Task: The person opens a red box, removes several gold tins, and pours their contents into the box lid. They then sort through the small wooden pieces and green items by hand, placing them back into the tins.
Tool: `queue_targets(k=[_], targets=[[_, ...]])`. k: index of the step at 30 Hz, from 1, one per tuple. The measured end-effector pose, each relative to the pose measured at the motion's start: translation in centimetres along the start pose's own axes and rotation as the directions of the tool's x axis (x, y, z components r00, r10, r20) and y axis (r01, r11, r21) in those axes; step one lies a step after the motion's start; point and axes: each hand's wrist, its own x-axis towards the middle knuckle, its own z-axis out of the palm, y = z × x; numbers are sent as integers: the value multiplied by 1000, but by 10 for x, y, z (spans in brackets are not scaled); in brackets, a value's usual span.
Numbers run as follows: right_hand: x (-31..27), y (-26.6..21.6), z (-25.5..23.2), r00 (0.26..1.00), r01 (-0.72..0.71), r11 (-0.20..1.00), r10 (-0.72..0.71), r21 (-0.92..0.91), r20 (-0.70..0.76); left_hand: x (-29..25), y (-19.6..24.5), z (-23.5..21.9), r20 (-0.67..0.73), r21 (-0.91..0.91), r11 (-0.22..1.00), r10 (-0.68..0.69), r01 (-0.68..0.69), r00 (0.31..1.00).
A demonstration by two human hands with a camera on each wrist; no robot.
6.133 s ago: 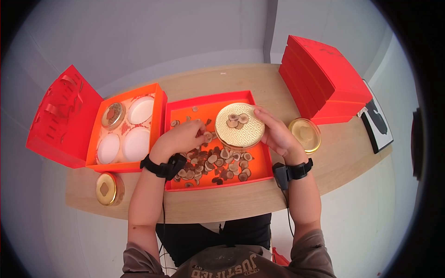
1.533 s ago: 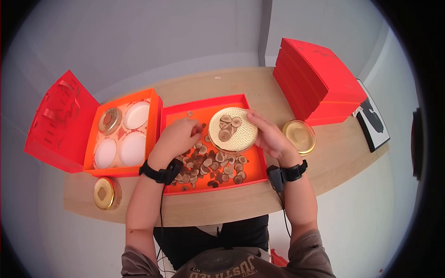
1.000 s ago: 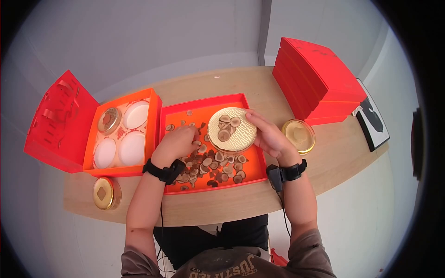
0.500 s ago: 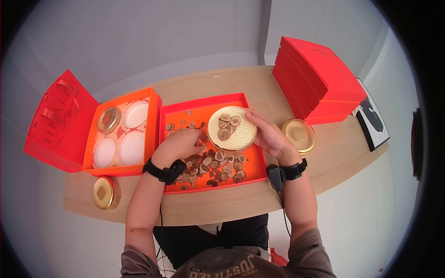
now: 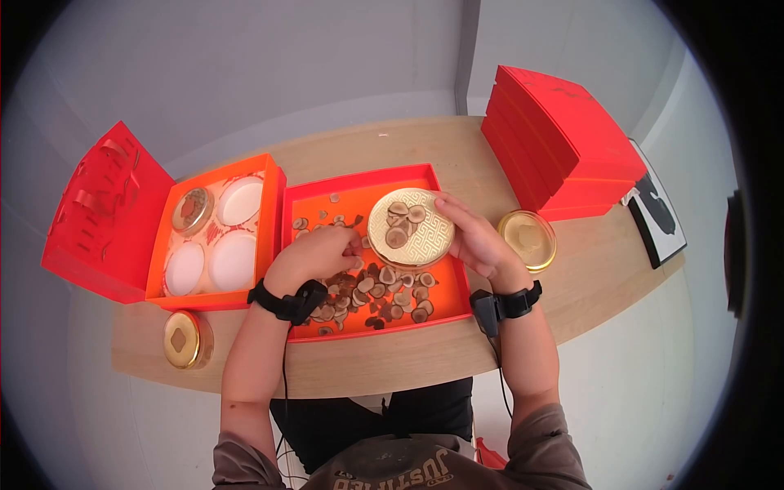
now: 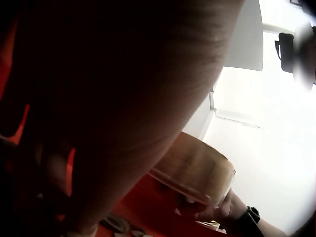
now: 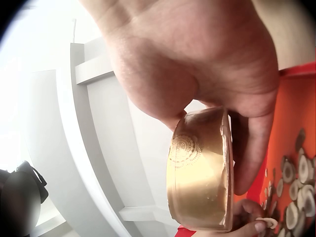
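My right hand [image 5: 483, 238] grips a round gold-patterned jar [image 5: 431, 238], thumb at its rim and fingers underneath. Inside lie several round dried slices [image 5: 397, 237], pale with brown edges. In the right wrist view the jar's gold side [image 7: 197, 177] faces the camera. My left hand [image 5: 317, 251] is low over the orange-red tray [image 5: 408, 177], left of the jar. Its thumb and finger pinch a pale slice [image 7: 269, 222] in the right wrist view. Loose slices [image 5: 376, 287] are heaped in the near part of the tray, with a few scattered farther back.
To the left, an open red gift box [image 5: 273, 208] holds one filled jar [image 5: 193, 211] and white round wells. A gold-lidded jar [image 5: 183, 340] stands before it. On the right are a gold round container [image 5: 527, 241], stacked red boxes [image 5: 563, 147] and a black-and-white box [image 5: 657, 208].
The slices in the jar are arranged differently from six seconds ago, now trailing toward its near left side. My left hand has come slightly nearer, uncovering slices behind it. The right hand keeps its hold.
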Motion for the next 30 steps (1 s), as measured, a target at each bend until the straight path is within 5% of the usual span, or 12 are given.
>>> queue_targets(k=[3, 6, 7, 9, 13, 16, 30], targets=[[-1, -2, 3, 1000, 8, 1000, -8, 4, 7, -11, 1, -6, -145, -116, 986, 99, -117, 984], [-1, -1, 2, 1000, 18, 1000, -19, 12, 7, -24, 10, -27, -206, -357, 930, 7, -82, 978], [-1, -1, 2, 1000, 21, 1000, -21, 15, 7, -28, 15, -32, -205, -355, 931, 10, -84, 979], [-1, -1, 2, 1000, 18, 1000, -18, 14, 4, -38, 25, -42, -415, -300, 942, 16, -153, 910], [-2, -3, 5, 1000, 3, 1000, -3, 10, 20, -48, 53, -42, -405, -424, 860, 102, -286, 909], [-5, -6, 8, 999, -18, 1000, 18, -13, 31, -44, 59, -34, -387, -355, 862, 216, -362, 896], [-7, -3, 4, 987, -93, 990, 105, -105, 121, -38, 66, -20, -430, -231, 903, 239, -362, 871]])
